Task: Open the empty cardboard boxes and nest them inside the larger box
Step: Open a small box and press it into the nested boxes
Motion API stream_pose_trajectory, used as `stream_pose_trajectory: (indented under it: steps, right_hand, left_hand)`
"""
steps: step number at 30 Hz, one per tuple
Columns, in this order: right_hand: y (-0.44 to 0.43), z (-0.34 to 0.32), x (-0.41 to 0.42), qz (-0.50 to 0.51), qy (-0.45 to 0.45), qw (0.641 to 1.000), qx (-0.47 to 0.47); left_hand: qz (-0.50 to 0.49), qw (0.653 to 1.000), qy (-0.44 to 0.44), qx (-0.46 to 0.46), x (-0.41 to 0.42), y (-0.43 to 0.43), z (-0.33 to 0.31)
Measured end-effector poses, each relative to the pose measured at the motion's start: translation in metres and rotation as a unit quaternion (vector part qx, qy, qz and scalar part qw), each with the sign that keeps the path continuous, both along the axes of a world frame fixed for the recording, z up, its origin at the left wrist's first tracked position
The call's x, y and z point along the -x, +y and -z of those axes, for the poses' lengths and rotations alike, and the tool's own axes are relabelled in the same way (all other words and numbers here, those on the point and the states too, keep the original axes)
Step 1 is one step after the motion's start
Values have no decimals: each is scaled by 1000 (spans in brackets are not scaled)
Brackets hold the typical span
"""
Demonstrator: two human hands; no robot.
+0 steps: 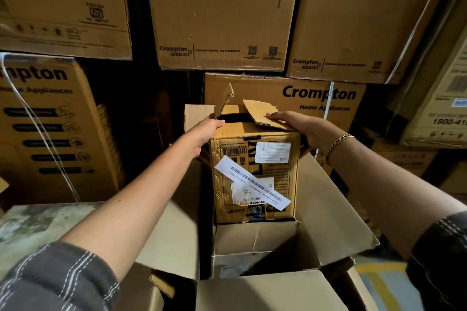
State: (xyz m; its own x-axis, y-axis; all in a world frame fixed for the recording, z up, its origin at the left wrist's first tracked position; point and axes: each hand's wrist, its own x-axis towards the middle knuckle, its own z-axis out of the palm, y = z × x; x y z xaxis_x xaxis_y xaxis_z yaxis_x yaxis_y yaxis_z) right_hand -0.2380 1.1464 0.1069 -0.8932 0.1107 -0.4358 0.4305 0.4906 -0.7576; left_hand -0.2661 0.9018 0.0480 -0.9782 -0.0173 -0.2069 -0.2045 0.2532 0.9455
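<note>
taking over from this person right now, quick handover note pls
Left hand grips the top left edge of the small labelled box; right hand grips its top right corner.
The box is upright with its top flaps open, held over the larger box, above an open box already inside.
Done: flaps opened, one box nested.
Left: lower it in, release.

Little of the floor shows: a yellow-and-blue patch at lower right, beside the large open box. A mottled grey surface lies lower left.
</note>
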Motion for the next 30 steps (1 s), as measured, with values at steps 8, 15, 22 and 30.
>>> stream_pose_trajectory:
  steps: [8, 15, 22, 30]
  right_hand:
    - [-10, -5, 2, -11, 0, 1000, -17]
    - [-16, -6, -1, -18, 0, 999, -27]
    - [-16, -3, -4, -29, 1, 999, -26]
    - [-28, -1, -1, -60, -8, 996, -72]
  left_hand:
    - [-5, 1000, 7, -13, -9, -6, -5]
    - [-19, 1000, 19, 5, -15, -11, -7]
    - [-28, 999, 37, 6, -21, -16, -4]
    - [-34, 998, 6, -50, -30, -30, 25]
